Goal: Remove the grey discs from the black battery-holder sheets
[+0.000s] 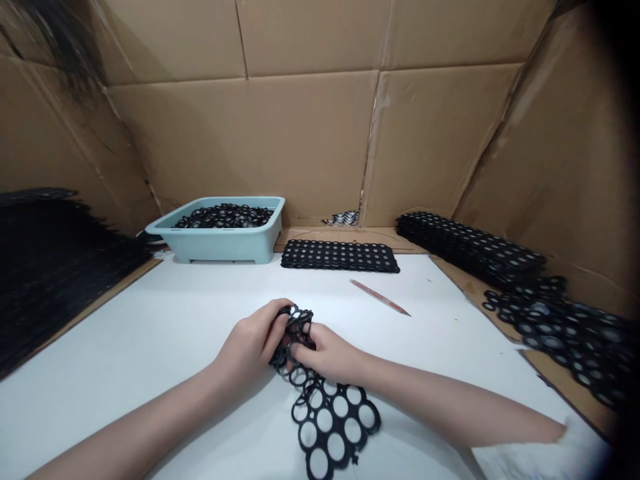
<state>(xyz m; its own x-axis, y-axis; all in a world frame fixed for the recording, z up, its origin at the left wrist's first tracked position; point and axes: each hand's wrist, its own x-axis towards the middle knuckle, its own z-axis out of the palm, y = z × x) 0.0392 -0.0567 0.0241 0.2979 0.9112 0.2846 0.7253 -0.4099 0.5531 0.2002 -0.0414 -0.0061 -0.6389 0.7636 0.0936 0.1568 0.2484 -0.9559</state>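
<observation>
A black sheet of joined rings (325, 420) is bunched up between my two hands, and its flatter end hangs toward me over the white tabletop. My left hand (257, 337) is closed on the bunched upper part from the left, fingers curled over it. From the right, my right hand (323, 350) pinches the same bunched part with thumb and fingers. Some fingertips are hidden in the folds. Loose black rings (225, 217) fill much of a light blue basin (225, 245) at the back left.
A flat stack of ring sheets (340, 256) lies at the back centre, with a red pointed stick (380, 297) in front. More sheets (470, 247) and a loose heap (570, 333) lie right. A dark pile (60, 267) stands left. Cardboard walls (310, 133) surround the table (175, 320).
</observation>
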